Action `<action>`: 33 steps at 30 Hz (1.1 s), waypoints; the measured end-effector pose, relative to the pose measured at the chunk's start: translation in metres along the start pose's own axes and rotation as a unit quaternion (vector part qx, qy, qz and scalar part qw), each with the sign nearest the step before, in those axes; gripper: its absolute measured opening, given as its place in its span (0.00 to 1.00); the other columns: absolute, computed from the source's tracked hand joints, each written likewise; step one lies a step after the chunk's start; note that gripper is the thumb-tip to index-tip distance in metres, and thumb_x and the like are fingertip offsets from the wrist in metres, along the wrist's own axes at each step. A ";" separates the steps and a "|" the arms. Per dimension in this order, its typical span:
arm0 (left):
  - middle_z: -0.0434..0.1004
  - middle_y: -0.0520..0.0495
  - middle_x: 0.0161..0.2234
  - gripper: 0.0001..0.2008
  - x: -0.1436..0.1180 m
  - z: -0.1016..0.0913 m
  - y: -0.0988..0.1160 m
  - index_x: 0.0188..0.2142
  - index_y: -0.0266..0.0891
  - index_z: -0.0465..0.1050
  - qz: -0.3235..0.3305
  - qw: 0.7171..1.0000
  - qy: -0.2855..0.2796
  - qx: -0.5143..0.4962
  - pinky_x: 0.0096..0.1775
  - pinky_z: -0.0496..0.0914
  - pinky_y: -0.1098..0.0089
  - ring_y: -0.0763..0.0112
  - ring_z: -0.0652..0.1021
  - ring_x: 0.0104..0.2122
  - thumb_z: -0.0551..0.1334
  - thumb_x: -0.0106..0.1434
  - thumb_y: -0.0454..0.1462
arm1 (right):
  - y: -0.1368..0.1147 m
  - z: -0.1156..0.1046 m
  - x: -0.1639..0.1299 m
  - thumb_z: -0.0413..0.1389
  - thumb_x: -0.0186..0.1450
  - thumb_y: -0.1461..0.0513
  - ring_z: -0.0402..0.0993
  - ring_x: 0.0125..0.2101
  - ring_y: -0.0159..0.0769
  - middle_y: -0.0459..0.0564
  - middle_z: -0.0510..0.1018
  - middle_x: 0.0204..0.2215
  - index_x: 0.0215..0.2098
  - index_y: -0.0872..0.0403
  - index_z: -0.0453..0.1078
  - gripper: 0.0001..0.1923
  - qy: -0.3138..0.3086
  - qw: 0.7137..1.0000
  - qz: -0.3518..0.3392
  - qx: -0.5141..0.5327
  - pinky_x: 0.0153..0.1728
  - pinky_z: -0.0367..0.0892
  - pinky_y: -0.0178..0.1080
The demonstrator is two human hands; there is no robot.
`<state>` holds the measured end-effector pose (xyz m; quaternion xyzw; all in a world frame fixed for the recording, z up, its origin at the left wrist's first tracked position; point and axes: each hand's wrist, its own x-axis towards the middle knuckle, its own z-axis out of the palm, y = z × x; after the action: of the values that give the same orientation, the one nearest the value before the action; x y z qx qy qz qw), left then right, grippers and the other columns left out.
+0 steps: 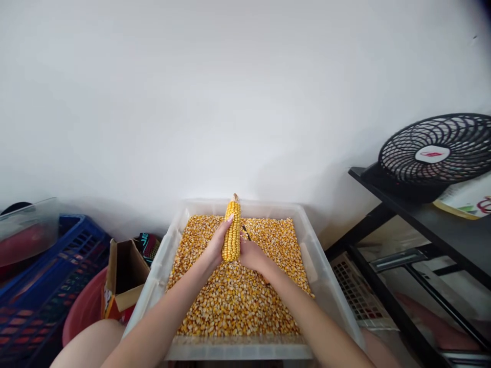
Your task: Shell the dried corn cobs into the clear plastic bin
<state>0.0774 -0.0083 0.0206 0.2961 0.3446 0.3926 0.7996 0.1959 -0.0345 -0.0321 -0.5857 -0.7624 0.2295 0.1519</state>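
- Gripping a bumpy yellow corn cob upright, the left hand is wrapping its fingers closed around it.
- The right hand is closing on the cob's base, above loose kernels filling a clear plastic bin.

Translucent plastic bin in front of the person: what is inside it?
The translucent plastic bin is filled with loose yellow corn kernels. Both hands hold a yellow dried corn cob upright over them. The kernels cover the bin's bottom, so anything beneath is hidden.

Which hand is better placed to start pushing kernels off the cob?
Probably the right hand. It sits low at the base of the cob, thumb against the kernels, over the bin. The left hand wraps the cob's side with fingers up its length, steadying it upright.
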 end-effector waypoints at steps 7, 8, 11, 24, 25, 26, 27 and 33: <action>0.73 0.48 0.23 0.16 -0.002 0.003 0.002 0.32 0.35 0.67 0.067 0.996 -0.007 0.062 0.25 0.70 0.72 0.70 0.75 0.22 0.67 0.49 0.42 | 0.005 -0.047 -0.015 0.47 0.62 0.51 0.67 0.19 0.30 0.42 0.71 0.22 0.36 0.51 0.58 0.12 0.231 0.904 0.070 0.352 0.21 0.62 0.33; 0.73 0.48 0.23 0.16 -0.001 0.003 0.002 0.32 0.35 0.67 0.078 0.995 -0.003 0.068 0.25 0.70 0.72 0.69 0.75 0.22 0.67 0.49 0.42 | 0.005 -0.048 -0.016 0.47 0.61 0.50 0.65 0.16 0.29 0.40 0.69 0.20 0.36 0.50 0.57 0.13 0.236 0.886 0.070 0.393 0.19 0.61 0.32; 0.72 0.48 0.23 0.19 0.002 0.003 0.000 0.33 0.36 0.66 0.089 0.995 0.026 0.041 0.25 0.70 0.70 0.68 0.75 0.22 0.62 0.52 0.50 | 0.000 -0.045 -0.017 0.48 0.60 0.48 0.57 0.11 0.26 0.37 0.65 0.15 0.32 0.51 0.58 0.15 0.236 0.860 0.069 0.447 0.13 0.54 0.29; 0.74 0.48 0.24 0.18 0.006 -0.015 0.020 0.34 0.37 0.67 0.026 0.999 0.035 -0.011 0.25 0.70 0.70 0.68 0.76 0.22 0.63 0.51 0.47 | -0.036 -0.052 -0.028 0.59 0.53 0.52 0.66 0.19 0.26 0.41 0.71 0.22 0.28 0.53 0.64 0.14 0.307 0.735 0.040 0.603 0.22 0.65 0.32; 0.74 0.49 0.24 0.18 0.008 -0.017 0.021 0.35 0.37 0.67 0.033 0.999 0.037 -0.002 0.24 0.70 0.70 0.68 0.75 0.22 0.64 0.51 0.46 | -0.037 -0.050 -0.028 0.58 0.54 0.52 0.67 0.19 0.27 0.41 0.71 0.21 0.28 0.53 0.64 0.14 0.299 0.753 0.034 0.585 0.23 0.66 0.33; 0.74 0.49 0.23 0.18 0.009 -0.019 0.022 0.35 0.36 0.67 0.041 0.998 0.043 0.005 0.24 0.69 0.71 0.69 0.75 0.21 0.65 0.50 0.46 | -0.037 -0.048 -0.029 0.58 0.55 0.52 0.68 0.20 0.28 0.42 0.71 0.20 0.28 0.53 0.64 0.13 0.288 0.773 0.029 0.564 0.24 0.66 0.34; 0.74 0.49 0.23 0.18 0.011 -0.021 0.023 0.35 0.36 0.67 0.049 0.997 0.053 0.010 0.24 0.69 0.71 0.69 0.75 0.20 0.65 0.50 0.46 | -0.038 -0.046 -0.029 0.57 0.56 0.52 0.70 0.21 0.30 0.42 0.72 0.20 0.28 0.53 0.63 0.13 0.276 0.794 0.025 0.542 0.24 0.67 0.34; 0.72 0.51 0.21 0.19 0.018 -0.031 0.027 0.34 0.37 0.66 0.084 0.990 0.108 0.016 0.24 0.69 0.71 0.69 0.75 0.20 0.64 0.49 0.48 | -0.030 -0.033 -0.030 0.54 0.58 0.53 0.71 0.22 0.32 0.45 0.74 0.20 0.29 0.53 0.63 0.12 0.152 0.910 0.022 0.385 0.23 0.64 0.33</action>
<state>0.0502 0.0263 0.0168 0.2930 0.4092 0.4827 0.7167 0.1955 -0.0641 0.0133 -0.5258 -0.5695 0.4172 0.4744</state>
